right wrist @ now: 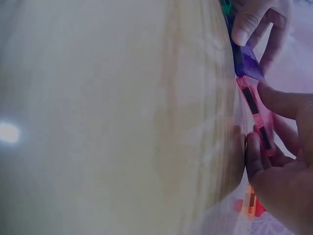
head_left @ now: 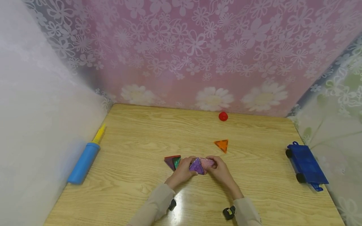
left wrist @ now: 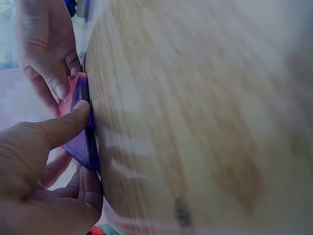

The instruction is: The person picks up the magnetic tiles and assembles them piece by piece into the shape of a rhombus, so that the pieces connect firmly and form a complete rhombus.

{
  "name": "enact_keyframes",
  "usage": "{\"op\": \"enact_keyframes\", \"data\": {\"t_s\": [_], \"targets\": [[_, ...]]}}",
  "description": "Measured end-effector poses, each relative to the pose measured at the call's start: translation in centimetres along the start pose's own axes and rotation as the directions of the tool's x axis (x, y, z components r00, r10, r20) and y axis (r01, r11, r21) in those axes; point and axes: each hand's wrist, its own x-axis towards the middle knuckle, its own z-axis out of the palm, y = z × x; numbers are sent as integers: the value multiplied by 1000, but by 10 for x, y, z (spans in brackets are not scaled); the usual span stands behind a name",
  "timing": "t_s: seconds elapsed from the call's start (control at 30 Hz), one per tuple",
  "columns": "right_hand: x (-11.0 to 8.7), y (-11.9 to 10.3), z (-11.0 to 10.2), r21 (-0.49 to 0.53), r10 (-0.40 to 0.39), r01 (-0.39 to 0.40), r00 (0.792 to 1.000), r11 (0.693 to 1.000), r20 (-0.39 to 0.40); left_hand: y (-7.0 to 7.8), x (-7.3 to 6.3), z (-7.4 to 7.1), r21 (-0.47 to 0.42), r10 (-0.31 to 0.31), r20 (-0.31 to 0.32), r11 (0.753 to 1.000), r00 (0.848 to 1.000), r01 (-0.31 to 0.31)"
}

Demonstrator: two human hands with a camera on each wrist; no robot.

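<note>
Beige sleeves (head_left: 158,201): nearest to us, they reach in from the bottom edge, with a black device (head_left: 228,213) at each cuff.
Left hand (head_left: 183,169): we see it pinching the purple triangle (head_left: 195,166), thumb across the face and fingers behind.
Right hand (head_left: 220,170): we see it gripping the pink piece (head_left: 205,164) between thumb and fingers.
Purple and pink: held side by side between the hands, the purple on the left, their edges meeting; we cannot tell whether they rest on the table (head_left: 135,135).
Tile cluster (head_left: 170,162): just left of the left hand, we make out dark purple, green and a red edge, partly covered by that hand.
Orange triangle (head_left: 222,145): flat on the wood, beyond the right hand.
Red object (head_left: 223,116): small and rounded, near the table's far edge.
Blue pump (head_left: 85,163): along the left side, its yellow nozzle (head_left: 99,134) pointing away from us.
Blue toy cart (head_left: 307,164): by the right edge, two black wheels showing.
Backdrop (head_left: 195,50): we face pink cloth with white flowers.
</note>
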Motion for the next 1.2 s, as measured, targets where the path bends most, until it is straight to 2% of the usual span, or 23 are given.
{"op": "enact_keyframes", "data": {"t_s": [0.1,0.23,0.5,0.67,0.93,1.2], "targets": [[0,1,-2,-80,-48,49,999,996,16,0,-1,-1,22,19,14,1000,1000,-19],[1,3,-4,-147,-62,70,997,987,54,0,-2,-2,30,39,32,999,999,-40],[1,3,-9,-201,-83,107,988,974,127,0,-4,-5,50,7,85,999,996,-11],[0,5,-9,-225,-97,124,987,967,127,3,-3,-7,57,-19,102,998,995,13],[1,3,-8,-263,-57,89,990,961,126,2,1,-8,20,-43,93,999,995,41],[1,2,-6,-288,-68,100,991,952,118,5,0,-11,3,-35,76,999,996,35]]}}
